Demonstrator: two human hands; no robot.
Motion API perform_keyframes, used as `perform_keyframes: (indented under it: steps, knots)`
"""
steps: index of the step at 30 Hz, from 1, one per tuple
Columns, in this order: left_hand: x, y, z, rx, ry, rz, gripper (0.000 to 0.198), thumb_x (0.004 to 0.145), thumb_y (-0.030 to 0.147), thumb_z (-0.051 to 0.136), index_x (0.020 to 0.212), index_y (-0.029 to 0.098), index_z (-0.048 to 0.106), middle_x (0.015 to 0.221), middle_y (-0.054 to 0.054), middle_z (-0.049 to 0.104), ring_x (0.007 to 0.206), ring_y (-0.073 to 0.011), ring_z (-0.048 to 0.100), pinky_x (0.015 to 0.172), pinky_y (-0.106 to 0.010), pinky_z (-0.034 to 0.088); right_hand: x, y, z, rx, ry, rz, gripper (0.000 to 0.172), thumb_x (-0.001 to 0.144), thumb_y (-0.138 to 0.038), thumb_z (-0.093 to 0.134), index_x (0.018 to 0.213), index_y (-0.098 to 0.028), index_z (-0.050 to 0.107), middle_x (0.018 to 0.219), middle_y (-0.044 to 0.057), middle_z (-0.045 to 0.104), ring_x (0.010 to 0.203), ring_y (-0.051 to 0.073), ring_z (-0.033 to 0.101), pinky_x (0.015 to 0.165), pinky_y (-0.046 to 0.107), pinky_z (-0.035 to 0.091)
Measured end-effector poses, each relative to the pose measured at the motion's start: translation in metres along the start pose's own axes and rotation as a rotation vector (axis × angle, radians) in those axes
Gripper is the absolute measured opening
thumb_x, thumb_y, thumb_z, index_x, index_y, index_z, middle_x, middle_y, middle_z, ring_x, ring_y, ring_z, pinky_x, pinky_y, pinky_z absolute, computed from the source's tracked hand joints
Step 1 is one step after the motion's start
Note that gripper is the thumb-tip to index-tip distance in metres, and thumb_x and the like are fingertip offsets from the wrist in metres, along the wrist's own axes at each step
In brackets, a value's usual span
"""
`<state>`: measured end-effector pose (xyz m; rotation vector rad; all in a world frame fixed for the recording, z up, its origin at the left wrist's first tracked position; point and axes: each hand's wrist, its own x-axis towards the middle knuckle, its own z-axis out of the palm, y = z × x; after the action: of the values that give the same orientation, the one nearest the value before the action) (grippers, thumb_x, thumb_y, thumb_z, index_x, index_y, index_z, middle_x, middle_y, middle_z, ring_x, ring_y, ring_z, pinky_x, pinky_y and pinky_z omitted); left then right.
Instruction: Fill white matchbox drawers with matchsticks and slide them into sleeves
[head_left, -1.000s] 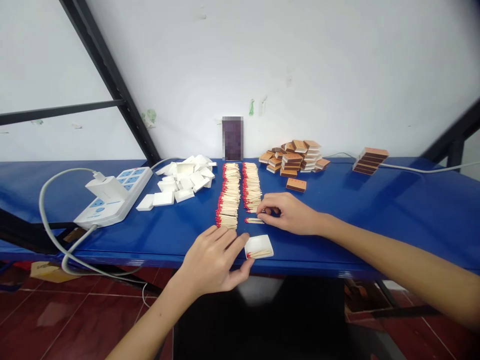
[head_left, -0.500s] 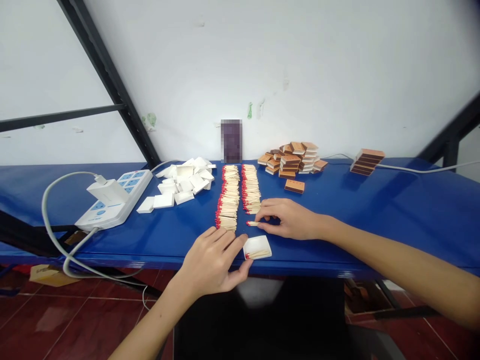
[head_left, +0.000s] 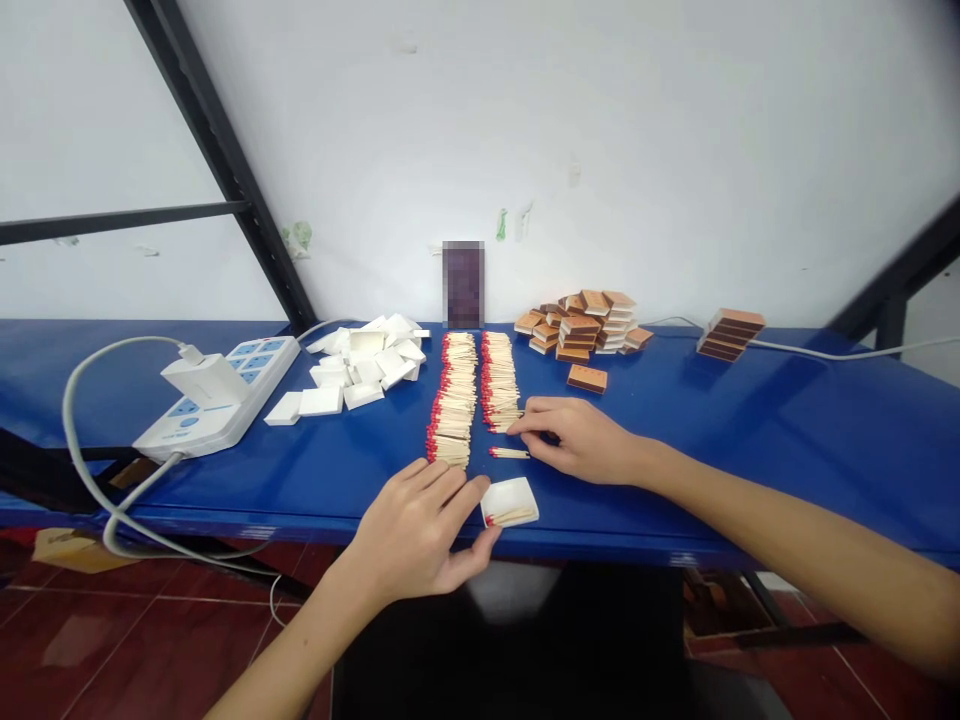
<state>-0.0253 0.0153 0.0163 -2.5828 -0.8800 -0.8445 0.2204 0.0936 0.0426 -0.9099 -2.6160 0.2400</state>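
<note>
At the near edge of the blue worktop [head_left: 802, 430], left hand [head_left: 416, 525] has an open white matchbox tray [head_left: 512, 489] braced at its left end: index at the far corner, thumb at the near one. A few red-tipped matches lie along the tray's near side, heads left; exact count unclear.

Just beyond the tray: small bunch of loose matches [head_left: 510, 453], flat, heads left.

Right hand [head_left: 581, 435]: index tip at the near end of the right match row [head_left: 500, 375], thumb just below it by the bunch's tail ends. Can't tell if a match is pinched.

Change: half a second ago those fingertips were on the loose bunch; now they're up at the row and the bunch shows more fully. Reads as work moved to the row; tray contents look the same.

Left match row [head_left: 454, 385] runs parallel, near end just past the left fingers.

Toward the left edge: power strip [head_left: 238, 410] with a plugged-in white charger [head_left: 206, 385].

Farther back: lone matchbox [head_left: 587, 378], heap of white trays [head_left: 366, 365] left, matchbox pile [head_left: 581, 325] right, leaning matchbox stack [head_left: 731, 335] near the far right corner.

Labels: marks on strip, charger and boxes, too small to read. Upright dark panel [head_left: 463, 285] at the far edge is pixelated.
</note>
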Motion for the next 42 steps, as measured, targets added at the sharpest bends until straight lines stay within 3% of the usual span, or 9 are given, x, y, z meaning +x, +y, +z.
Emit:
perform_keyframes:
  steps: [17, 33, 36, 42]
  knots:
    - [-0.0020, -0.0006, 0.0002, -0.004, -0.011, -0.004, 0.027, 0.088, 0.031, 0.058, 0.107, 0.012, 0.064, 0.083, -0.008, 0.066, 0.074, -0.0230, 0.064, 0.065, -0.037, 0.049, 0.0021, 0.0005, -0.0016, 0.031, -0.053, -0.016, 0.040, 0.089, -0.008, 0.048, 0.121, -0.019, 0.070, 0.091, 0.006, 0.063, 0.079, 0.017, 0.058, 0.071, 0.029, 0.043]
    - [-0.0013, -0.0006, 0.0012, -0.002, -0.005, -0.007, 0.027, 0.088, 0.031, 0.059, 0.107, 0.012, 0.064, 0.084, -0.009, 0.067, 0.076, -0.0232, 0.065, 0.066, -0.036, 0.049, 0.0003, 0.0001, 0.0023, 0.087, 0.034, -0.057, 0.031, 0.090, -0.010, 0.050, 0.111, -0.017, 0.072, 0.086, 0.005, 0.063, 0.073, 0.014, 0.056, 0.066, 0.025, 0.042]
    - [-0.0010, -0.0009, 0.0015, 0.003, 0.008, -0.003, 0.027, 0.088, 0.031, 0.059, 0.107, 0.013, 0.064, 0.085, -0.009, 0.068, 0.077, -0.0234, 0.065, 0.067, -0.036, 0.049, -0.0004, -0.0017, 0.0044, 0.014, 0.043, -0.052, 0.031, 0.092, -0.013, 0.049, 0.115, -0.018, 0.070, 0.088, 0.005, 0.062, 0.075, 0.015, 0.057, 0.067, 0.026, 0.041]
    - [-0.0017, -0.0007, 0.0017, 0.012, 0.000, -0.003, 0.028, 0.088, 0.032, 0.059, 0.107, 0.013, 0.064, 0.086, -0.009, 0.068, 0.079, -0.0240, 0.066, 0.068, -0.036, 0.049, -0.0017, -0.0053, 0.0053, -0.119, 0.050, -0.087, 0.024, 0.094, -0.020, 0.051, 0.101, -0.019, 0.073, 0.081, 0.003, 0.061, 0.069, 0.014, 0.052, 0.067, 0.029, 0.035]
